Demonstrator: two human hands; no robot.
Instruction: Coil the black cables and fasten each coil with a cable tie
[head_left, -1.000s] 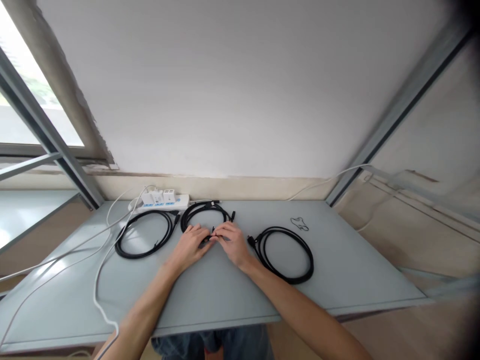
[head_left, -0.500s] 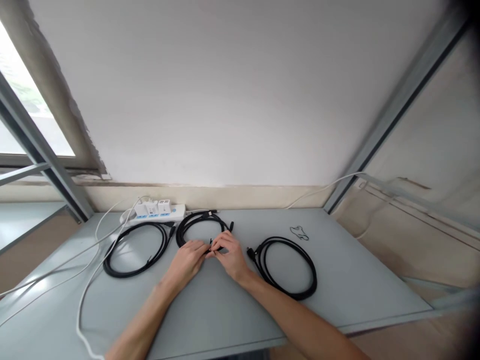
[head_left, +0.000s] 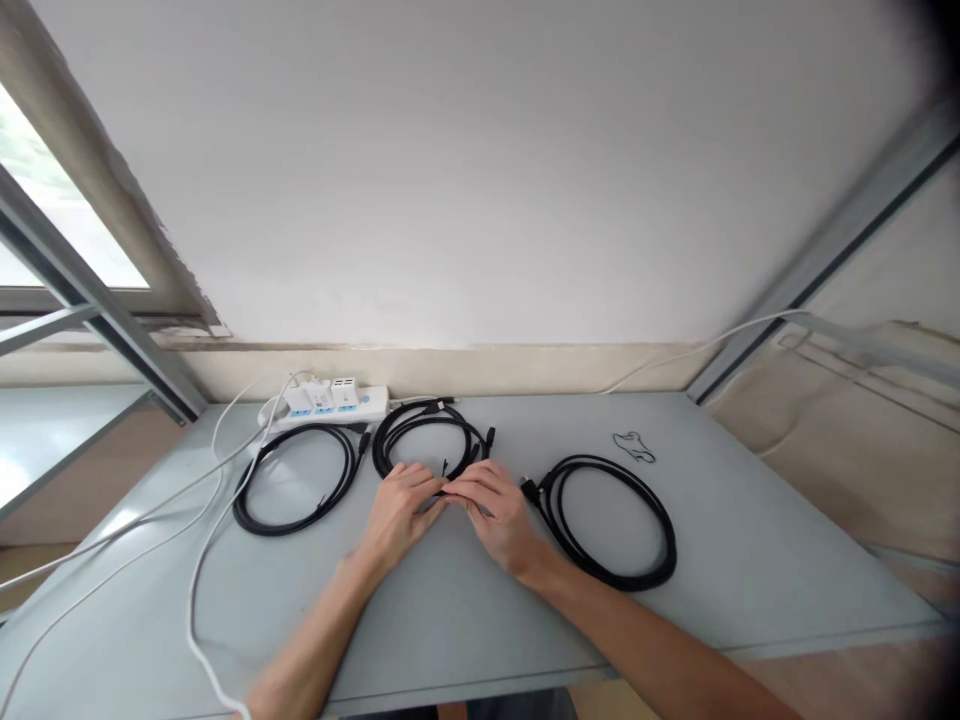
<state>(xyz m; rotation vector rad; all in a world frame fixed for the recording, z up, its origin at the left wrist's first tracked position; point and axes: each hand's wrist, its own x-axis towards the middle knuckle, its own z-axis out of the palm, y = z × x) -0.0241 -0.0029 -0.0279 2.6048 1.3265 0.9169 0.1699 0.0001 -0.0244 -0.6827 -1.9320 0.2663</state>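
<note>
Grey tabletop (head_left: 450,620) below a pale wall (head_left: 480,180): your left hand (head_left: 401,512) and right hand (head_left: 499,515), both closed, pinch the near edge of the middle coil (head_left: 380,445), between left coil (head_left: 279,529) and right coil (head_left: 634,583); pose barely changed, handling there appears unfinished

Black colours the left cable (head_left: 289,529), the middle cable (head_left: 382,447) and the right cable (head_left: 670,545), while the table (head_left: 450,625) across the lower half of the frame is plain pale grey-blue. Left of centre, the power strip (head_left: 375,404) is white with light-blue patches, and the cord (head_left: 193,595) at lower left is white. The wall (head_left: 480,200) in the upper frame is plain greyish white
</note>
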